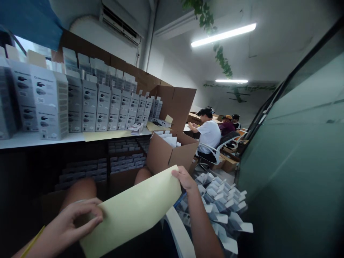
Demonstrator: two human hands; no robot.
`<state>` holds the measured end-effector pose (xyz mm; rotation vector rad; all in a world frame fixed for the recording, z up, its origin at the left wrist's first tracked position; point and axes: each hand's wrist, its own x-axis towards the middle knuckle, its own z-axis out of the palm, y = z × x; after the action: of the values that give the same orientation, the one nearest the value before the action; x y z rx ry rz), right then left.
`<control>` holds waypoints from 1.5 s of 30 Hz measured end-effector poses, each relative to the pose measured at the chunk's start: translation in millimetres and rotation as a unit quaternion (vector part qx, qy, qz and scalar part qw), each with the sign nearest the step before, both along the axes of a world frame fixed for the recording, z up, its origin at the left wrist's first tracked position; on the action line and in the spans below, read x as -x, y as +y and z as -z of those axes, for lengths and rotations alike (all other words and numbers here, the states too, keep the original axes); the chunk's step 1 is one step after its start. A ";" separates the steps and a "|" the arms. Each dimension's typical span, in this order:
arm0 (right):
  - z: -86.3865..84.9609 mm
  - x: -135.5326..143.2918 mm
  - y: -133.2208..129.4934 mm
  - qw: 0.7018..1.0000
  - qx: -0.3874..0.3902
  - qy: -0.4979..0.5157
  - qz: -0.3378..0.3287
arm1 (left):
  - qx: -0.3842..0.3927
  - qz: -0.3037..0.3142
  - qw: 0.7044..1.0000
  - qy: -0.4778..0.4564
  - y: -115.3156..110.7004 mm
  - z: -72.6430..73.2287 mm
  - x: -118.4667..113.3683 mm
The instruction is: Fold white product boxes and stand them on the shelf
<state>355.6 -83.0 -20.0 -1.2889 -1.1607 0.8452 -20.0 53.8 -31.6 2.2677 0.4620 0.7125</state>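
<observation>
A pale yellow sheet of paper point(134, 211) is stretched at a slant above my lap. My right hand point(184, 178) pinches its upper right corner between thumb and fingers. On the other side, my left hand point(77, 218) has thumb and index finger closed at the sheet's left edge. Nothing but the sheet shows in either hand. Behind the paper are my bare knees, partly hidden by it.
White printed boxes point(90, 104) stand stacked in rows on the white table point(16, 143). An open cardboard carton point(182, 148) sits ahead. Many open-flapped boxes point(215, 200) crowd the floor at right, beside a glass partition point(292, 150). Seated people point(209, 130) work farther back.
</observation>
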 end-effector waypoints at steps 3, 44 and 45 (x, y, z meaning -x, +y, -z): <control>2.8 -7.5 0.9 0.999 -0.014 0.027 0.040 | 0.033 0.017 0.998 0.041 8.7 -0.4 1.6; 17.9 1.2 19.7 0.986 0.005 0.088 0.142 | 0.179 -0.061 0.982 -0.008 -0.1 2.9 -1.6; 18.6 0.7 19.6 0.986 0.005 0.089 0.138 | 0.177 -0.072 0.982 -0.010 0.4 3.0 -1.4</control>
<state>354.9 -63.4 -38.6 -1.3170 -0.8162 0.7442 -18.6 54.1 -34.6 1.9066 0.6915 0.6657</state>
